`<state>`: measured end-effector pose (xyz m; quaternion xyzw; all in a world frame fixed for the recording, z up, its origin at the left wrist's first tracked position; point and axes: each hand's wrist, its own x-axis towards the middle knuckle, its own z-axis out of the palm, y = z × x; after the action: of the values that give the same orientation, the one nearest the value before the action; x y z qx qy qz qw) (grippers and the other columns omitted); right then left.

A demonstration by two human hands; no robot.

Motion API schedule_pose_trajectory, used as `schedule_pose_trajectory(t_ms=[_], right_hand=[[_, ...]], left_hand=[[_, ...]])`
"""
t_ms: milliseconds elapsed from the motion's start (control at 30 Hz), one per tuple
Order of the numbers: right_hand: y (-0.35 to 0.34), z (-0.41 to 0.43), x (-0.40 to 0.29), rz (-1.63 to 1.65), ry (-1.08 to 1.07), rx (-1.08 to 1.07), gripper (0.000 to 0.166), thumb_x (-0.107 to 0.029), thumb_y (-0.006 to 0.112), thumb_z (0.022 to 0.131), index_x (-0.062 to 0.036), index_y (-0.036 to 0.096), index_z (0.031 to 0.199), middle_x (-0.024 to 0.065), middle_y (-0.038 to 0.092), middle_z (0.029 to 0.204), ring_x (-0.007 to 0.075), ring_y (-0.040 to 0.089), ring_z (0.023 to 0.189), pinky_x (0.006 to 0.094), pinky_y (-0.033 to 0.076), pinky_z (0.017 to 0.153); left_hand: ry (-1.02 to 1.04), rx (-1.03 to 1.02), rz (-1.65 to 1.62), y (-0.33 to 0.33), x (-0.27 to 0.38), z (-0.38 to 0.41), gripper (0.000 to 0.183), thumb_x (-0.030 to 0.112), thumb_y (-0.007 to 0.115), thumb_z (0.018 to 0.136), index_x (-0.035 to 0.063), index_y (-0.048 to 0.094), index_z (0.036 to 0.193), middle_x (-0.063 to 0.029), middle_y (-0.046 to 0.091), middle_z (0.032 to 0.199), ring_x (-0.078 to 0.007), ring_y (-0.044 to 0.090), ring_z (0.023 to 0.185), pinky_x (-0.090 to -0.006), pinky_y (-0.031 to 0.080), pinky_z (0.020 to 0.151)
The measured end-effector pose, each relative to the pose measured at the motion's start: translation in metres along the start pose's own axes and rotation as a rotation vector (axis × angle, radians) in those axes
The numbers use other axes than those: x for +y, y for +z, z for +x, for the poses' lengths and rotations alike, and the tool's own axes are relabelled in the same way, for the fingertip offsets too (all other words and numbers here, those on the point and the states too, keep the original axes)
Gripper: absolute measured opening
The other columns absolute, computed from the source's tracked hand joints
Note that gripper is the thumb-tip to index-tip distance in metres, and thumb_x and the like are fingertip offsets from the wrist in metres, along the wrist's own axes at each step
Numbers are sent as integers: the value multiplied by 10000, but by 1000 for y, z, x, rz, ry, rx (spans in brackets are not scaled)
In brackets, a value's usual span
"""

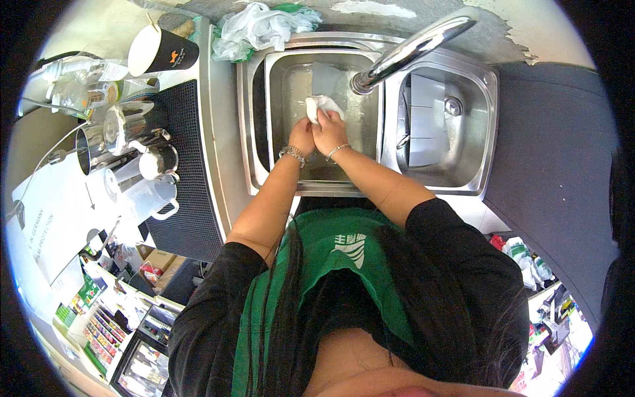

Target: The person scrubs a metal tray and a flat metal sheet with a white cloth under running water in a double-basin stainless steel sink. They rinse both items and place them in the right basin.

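Observation:
Both hands are close together over the left basin (292, 84) of a steel double sink. A bunched white cloth (326, 104) is gripped by my right hand (330, 131), its folds sticking out beyond the fingers. Against it, touching at the fingers, is my left hand (301, 135); whether it also grips the cloth is hidden. Beneath the hands the basin seems to hold water, and a grey flat panel (328, 78) shows at its far side. The chrome faucet (421, 44) arches over the divider, to the right of the hands.
In the right basin (471, 144) are grey flat panels (427, 119) beside the drain. Plastic bags (268, 25) lie behind the sink. On the left, a black rubber mat (183, 149) bears metal pitchers (124, 129) and a clear plastic jug (158, 198); a black paper cup (173, 52) stands farther back.

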<state>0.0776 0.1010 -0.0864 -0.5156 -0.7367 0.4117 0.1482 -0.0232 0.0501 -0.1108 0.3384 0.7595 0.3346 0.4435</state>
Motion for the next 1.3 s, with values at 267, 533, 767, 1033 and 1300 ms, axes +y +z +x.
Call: schedule_pose_trajectory(t_ms=[267, 533, 767, 1033, 1300], right_hand=[[3, 50, 2, -18, -112, 154, 327, -129, 559, 811, -158, 596, 1135, 166, 492, 1125, 352, 457, 1026, 402, 388, 888], [7, 95, 5, -123, -332, 192, 200, -205, 629, 749, -190, 657, 947, 80, 541, 1050, 330, 485, 934, 401, 433, 813], [3, 68, 9, 222, -299, 202, 254, -263, 701, 702, -36, 589, 710, 104, 564, 805, 318, 538, 770, 404, 435, 702], [-5, 67, 12, 34, -144, 405, 324, -180, 619, 774, -74, 557, 1074, 174, 570, 1004, 355, 540, 940, 402, 422, 808], [13, 62, -1, 31, -11, 235, 311, -174, 588, 770, -250, 657, 1063, 190, 426, 1293, 385, 399, 1123, 423, 307, 981]], left_hand=[[-45, 56, 89, -2, 6, -2, 295, 21, 518, 752, -15, 573, 1039, -197, 641, 885, -294, 632, 822, -350, 488, 720], [-46, 105, 162, -8, 4, -3, 315, 26, 517, 739, -9, 574, 1046, -206, 639, 870, -322, 630, 811, -370, 496, 726], [-174, 83, 208, -21, 54, -14, 318, 30, 516, 737, -11, 576, 1046, -208, 642, 869, -323, 630, 811, -370, 495, 719], [-199, 106, 191, -14, 26, -10, 359, 61, 519, 751, -14, 547, 1101, -194, 646, 845, -299, 637, 781, -361, 493, 719], [-175, 68, 104, -20, 32, -11, 507, 29, 523, 735, 34, 498, 1242, -177, 641, 809, -251, 626, 715, -326, 490, 692]])
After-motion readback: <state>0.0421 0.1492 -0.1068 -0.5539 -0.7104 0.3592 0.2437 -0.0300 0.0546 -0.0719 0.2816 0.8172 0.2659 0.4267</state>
